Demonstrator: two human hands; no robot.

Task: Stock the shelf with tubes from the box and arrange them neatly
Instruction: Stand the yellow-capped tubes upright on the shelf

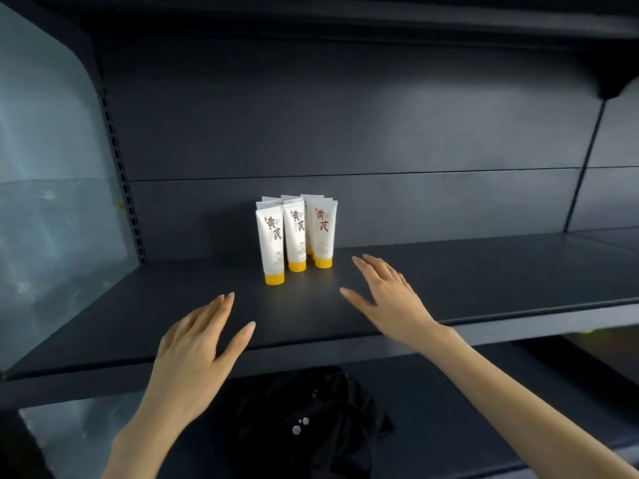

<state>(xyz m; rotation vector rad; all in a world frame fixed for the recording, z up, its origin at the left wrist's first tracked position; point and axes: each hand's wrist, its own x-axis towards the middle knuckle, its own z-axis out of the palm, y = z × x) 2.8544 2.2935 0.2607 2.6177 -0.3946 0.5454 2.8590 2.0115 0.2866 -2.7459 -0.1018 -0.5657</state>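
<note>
Looks like matt, smooth painted metal across the shelf point(449, 271). Shows smooth, faintly glossy white plastic on the tubes point(297, 233), shinier yellow plastic on 3 front caps point(297, 266). Reads as soft, crumpled black cloth point(311, 409).

Tubes point(296, 233) clustered upright mid-shelf point(484, 271) (rows front-to-back), hands point(193, 344) before them

Head-height view (slightly downward), near shelf point(484, 271)

Each of the three white front tubes point(296, 233) facing me carries two large brown Chinese characters, 黄芪, stacked vertically. Their smaller print is too tiny to read.
</note>
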